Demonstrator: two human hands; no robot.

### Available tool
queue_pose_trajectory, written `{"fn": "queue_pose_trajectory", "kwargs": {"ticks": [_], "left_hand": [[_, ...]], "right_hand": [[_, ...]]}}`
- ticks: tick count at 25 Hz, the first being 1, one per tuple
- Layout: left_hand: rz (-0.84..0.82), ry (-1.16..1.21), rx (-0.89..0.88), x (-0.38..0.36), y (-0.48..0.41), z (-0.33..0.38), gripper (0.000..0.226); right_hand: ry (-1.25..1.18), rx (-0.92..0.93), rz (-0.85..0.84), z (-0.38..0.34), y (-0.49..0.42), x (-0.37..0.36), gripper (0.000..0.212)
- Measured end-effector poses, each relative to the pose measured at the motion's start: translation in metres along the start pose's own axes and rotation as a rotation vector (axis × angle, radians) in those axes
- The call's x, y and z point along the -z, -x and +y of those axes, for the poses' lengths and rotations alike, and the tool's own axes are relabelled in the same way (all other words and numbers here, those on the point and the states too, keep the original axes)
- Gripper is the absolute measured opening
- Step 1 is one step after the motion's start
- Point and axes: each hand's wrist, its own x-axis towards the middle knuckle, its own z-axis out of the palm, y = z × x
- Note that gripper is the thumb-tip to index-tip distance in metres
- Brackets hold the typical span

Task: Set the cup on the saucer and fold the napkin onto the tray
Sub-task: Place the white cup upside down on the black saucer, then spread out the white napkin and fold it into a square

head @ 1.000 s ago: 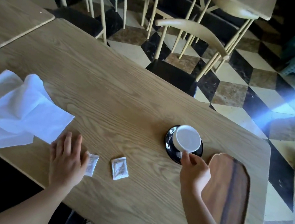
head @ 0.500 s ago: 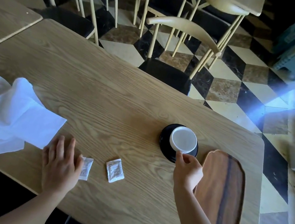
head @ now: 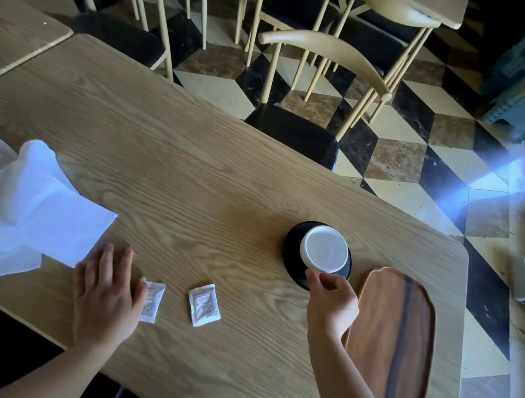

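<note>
A white cup (head: 325,249) stands on a black saucer (head: 290,255) on the wooden table. My right hand (head: 331,306) pinches the cup's near rim, where the handle seems hidden under the fingers. A dark wooden tray (head: 393,342) lies right of the saucer, holding nothing. A crumpled white napkin (head: 15,213) lies at the table's left end. My left hand (head: 106,291) rests flat on the table, fingers spread, just right of the napkin and partly over a small white sachet (head: 152,300).
A second white sachet (head: 203,303) lies between my hands. The table's near edge runs close under my forearms. Chairs (head: 324,70) stand beyond the far edge on a chequered floor. Another table (head: 1,30) adjoins at the far left.
The view shifted slightly. My right hand stays at the cup's rim on the saucer and my left hand stays flat beside the napkin; nothing on the table has moved.
</note>
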Motion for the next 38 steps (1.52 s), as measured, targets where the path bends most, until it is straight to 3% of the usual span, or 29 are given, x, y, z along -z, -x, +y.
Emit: {"fn": "queue_pose_trajectory", "kwargs": {"ticks": [12, 17, 19, 23, 28, 34, 38], "left_hand": [[-0.004, 0.017, -0.007, 0.003, -0.001, 0.001, 0.064], [-0.002, 0.107, 0.026, 0.010, -0.003, 0.001, 0.067], [-0.009, 0.183, 0.046, 0.021, -0.007, 0.002, 0.067], [0.089, 0.363, 0.024, 0.047, -0.006, 0.006, 0.054], [0.256, 0.246, 0.059, 0.077, -0.010, -0.053, 0.037], [0.306, 0.144, 0.366, 0.107, -0.054, -0.138, 0.033], [0.239, 0.107, 0.418, 0.117, -0.101, -0.183, 0.035]], "right_hand": [[-0.004, -0.004, -0.004, 0.000, -0.001, 0.002, 0.020], [0.019, 0.148, 0.038, -0.014, 0.005, 0.014, 0.013], [0.019, 0.256, -0.052, -0.029, 0.014, 0.008, 0.007], [0.069, 0.476, -0.396, -0.060, 0.053, -0.033, 0.010], [0.157, 0.583, -0.749, -0.102, 0.119, -0.114, 0.014], [0.387, 0.687, -0.890, -0.133, 0.165, -0.205, 0.019], [0.636, 0.826, -0.936, -0.143, 0.176, -0.252, 0.039]]}}
